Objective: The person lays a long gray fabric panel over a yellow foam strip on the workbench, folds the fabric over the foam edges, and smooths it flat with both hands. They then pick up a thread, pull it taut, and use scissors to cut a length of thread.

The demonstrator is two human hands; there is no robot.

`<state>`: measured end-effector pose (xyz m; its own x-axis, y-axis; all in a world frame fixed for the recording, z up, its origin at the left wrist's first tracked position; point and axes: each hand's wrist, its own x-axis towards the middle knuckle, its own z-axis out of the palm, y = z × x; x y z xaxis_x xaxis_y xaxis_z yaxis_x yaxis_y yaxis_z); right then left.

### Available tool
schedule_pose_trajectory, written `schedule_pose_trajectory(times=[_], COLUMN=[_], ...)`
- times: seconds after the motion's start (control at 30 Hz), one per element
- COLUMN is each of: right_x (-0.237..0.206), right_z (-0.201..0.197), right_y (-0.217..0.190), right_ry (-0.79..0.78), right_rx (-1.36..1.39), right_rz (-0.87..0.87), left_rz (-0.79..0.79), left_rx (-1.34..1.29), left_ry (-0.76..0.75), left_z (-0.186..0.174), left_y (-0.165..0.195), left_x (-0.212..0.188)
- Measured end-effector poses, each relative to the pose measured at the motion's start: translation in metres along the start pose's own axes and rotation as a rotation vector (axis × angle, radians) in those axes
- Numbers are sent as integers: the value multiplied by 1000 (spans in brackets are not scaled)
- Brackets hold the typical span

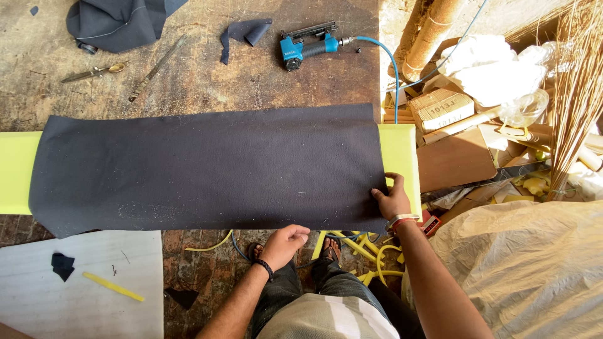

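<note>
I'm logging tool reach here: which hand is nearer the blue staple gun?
Right. The right hand rests on the dark fabric's right edge, below the staple gun. The left hand sits lower, off the fabric's near edge.

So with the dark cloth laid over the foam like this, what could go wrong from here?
1. Only the right hand pins the dark fabric at its right edge; the left hand sits at the near hem, so the cloth could skew on the yellow foam pad.
2. The far left corner hangs loose and may slip off the pad.
3. The blue air stapler lies across the bench, its hose trailing where a reach could snag it.
</note>
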<state>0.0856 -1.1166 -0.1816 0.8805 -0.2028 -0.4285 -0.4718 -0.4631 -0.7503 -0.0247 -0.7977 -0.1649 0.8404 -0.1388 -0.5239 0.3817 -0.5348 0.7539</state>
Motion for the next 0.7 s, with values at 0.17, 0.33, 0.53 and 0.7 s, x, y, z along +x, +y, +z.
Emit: schedule_pose_trajectory(times=[0.17,0.33,0.53,0.7], right_x=[2,3,6,26], right_z=[4,7,-1,-9], right_y=[3,0,-19,-25], right_ry=[65,93,96,-124], right_rx=[-19,-64,-474,-765], right_rz=[-30,-21,84,37], left_rz=[-14,-39,-40,-50], left_rx=[-18,-43,-116,-213], left_ry=[-7,-18,38,77], left_z=[-2,-8,-22,-35], left_y=[5,-4,-16,-22], left_x=[-2,-7,-9,-10])
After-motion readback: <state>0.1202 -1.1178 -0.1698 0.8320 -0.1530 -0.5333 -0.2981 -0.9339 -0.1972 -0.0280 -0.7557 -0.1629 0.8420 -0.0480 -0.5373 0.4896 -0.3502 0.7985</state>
